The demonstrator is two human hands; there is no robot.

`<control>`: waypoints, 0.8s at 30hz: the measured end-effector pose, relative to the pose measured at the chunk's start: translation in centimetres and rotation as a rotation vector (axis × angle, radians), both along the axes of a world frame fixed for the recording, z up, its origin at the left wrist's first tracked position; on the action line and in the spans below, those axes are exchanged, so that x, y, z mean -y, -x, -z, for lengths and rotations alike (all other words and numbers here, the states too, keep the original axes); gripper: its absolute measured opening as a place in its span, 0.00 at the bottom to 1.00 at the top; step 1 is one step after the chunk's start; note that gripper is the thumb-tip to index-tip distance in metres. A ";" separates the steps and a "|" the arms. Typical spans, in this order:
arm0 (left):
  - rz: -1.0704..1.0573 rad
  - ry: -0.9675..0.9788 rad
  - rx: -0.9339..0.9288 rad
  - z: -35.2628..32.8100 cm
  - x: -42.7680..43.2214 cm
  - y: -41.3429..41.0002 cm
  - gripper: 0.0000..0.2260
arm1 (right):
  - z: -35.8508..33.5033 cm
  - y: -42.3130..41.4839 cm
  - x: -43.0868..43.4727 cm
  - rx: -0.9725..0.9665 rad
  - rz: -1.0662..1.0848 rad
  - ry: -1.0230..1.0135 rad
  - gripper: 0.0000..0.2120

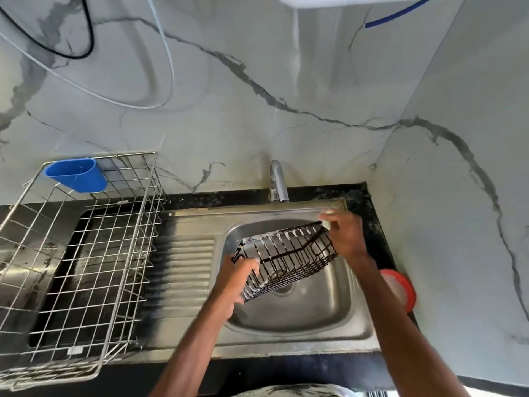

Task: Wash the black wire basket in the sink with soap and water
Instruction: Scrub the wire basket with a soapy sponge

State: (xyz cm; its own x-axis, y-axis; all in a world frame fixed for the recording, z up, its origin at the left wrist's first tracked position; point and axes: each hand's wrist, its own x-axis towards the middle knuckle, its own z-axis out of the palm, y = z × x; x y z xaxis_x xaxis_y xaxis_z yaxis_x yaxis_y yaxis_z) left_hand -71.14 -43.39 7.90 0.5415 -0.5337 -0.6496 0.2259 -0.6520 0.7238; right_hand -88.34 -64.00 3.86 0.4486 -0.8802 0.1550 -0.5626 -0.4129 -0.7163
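Note:
The black wire basket (286, 257) hangs tilted over the steel sink bowl (323, 305), streaked with white soap foam. My left hand (237, 285) grips its near left end, fingers curled round the wires. My right hand (343, 236) is at the far right corner, fingers curled over the rim; something pale, foam or a scrubber, shows at the fingertips. The tap (277, 181) stands behind the bowl, and no water stream is visible.
A large steel wire dish rack (86, 253) stands on the left of the black counter, with a blue plastic cup (77, 174) hooked on its back. The ribbed drainboard (186, 270) lies between rack and bowl. A red-rimmed round container (400, 287) sits right of the sink.

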 end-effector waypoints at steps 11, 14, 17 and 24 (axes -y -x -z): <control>0.015 -0.004 -0.003 -0.1 0.3 -1.6 0.08 | -2.5 -4.4 -8.4 0.113 -0.255 0.212 0.18; 0.025 -0.001 0.000 0.2 0.1 -1.7 0.11 | -1.4 -2.2 -4.7 0.067 -0.108 0.169 0.16; 0.049 -0.002 0.022 0.4 0.0 -1.5 0.13 | -0.7 0.1 -1.5 0.014 0.036 0.052 0.20; 0.029 0.011 -0.003 -0.2 1.2 -1.1 0.23 | -3.5 -2.4 -7.2 0.104 -0.177 0.255 0.18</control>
